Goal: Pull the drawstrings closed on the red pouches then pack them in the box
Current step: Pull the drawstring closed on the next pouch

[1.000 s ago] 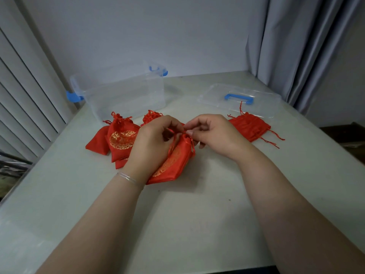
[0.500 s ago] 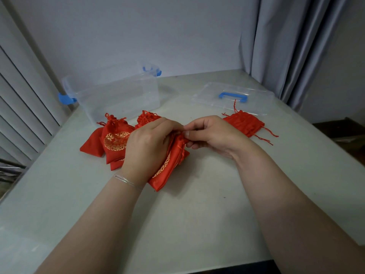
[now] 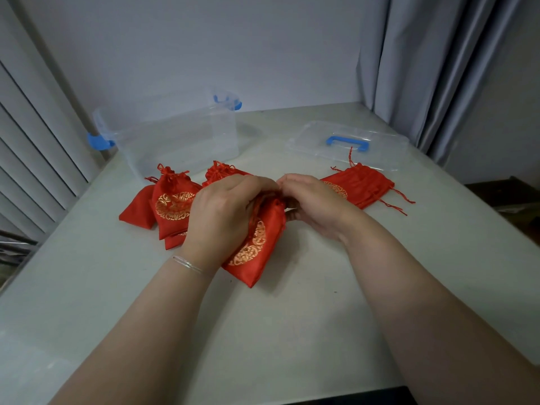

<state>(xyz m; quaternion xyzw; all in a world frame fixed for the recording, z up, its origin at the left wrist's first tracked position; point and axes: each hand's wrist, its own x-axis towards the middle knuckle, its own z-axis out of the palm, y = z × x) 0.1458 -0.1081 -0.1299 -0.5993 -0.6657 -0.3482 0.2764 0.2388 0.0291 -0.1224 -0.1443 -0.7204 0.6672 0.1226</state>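
Centrally on the pale grey tabletop [image 3: 292, 331], a red satin drawstring pouch with a gold round emblem [image 3: 257, 249] lies slanted, its bottom corner toward the near edge and its gathered mouth pointing toward the far edge. The left hand [image 3: 225, 211] covers the pouch's upper left part, fingers curled down around the fabric near the mouth, gripping it; a thin silver bracelet [image 3: 188, 266] circles that wrist. The right hand [image 3: 312, 206] meets it from the right, fingers curled in and pinching at the pouch's puckered mouth, though the cord itself is mostly hidden between the two hands. Toward the left edge sits a cluster of more red pouches [image 3: 172, 206]: one stands uppermost with its neck drawn tight and its gold emblem showing, overlapping a plain red one to its left and another beneath it, while a further cinched top peeks out just behind the left hand. Toward the right edge, a flat red pouch with loose red cords [image 3: 362, 185] lies apart from the rest, its strings trailing onto the tabletop. Near the far left corner stands a clear plastic box with blue latches [image 3: 175, 138], open at the top. Its clear lid with a blue handle [image 3: 347, 141] rests flat near the far right corner, just behind the flat pouch.
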